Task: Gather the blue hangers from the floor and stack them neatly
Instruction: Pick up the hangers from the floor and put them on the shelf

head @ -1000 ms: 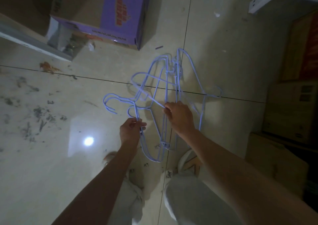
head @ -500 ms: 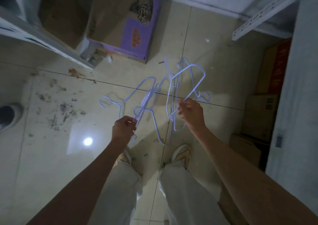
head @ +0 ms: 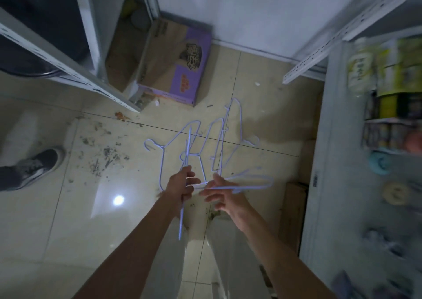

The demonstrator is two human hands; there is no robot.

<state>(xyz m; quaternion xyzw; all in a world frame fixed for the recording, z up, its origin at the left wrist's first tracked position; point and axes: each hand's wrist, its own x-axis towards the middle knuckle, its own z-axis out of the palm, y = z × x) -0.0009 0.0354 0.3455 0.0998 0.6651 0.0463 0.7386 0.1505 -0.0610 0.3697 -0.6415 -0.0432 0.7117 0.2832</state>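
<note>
Several thin blue wire hangers lie tangled on the tiled floor ahead of me. My left hand is closed around a bunch of blue hangers held upright, one wire running down past my wrist. My right hand sits just right of it with fingers spread, and one blue hanger lies flat across those fingers, sticking out to the right. The two hands are close together above my legs.
A purple and brown cardboard box stands on the floor ahead. White metal shelving runs along the left, a stocked shelf unit along the right. Another person's dark shoe is at the left. Dirt specks litter the floor.
I have risen, so the floor looks farther away. My right hand has opened its fingers and carried one hanger flat toward the left hand. The left hand's bunch has lifted upright.
</note>
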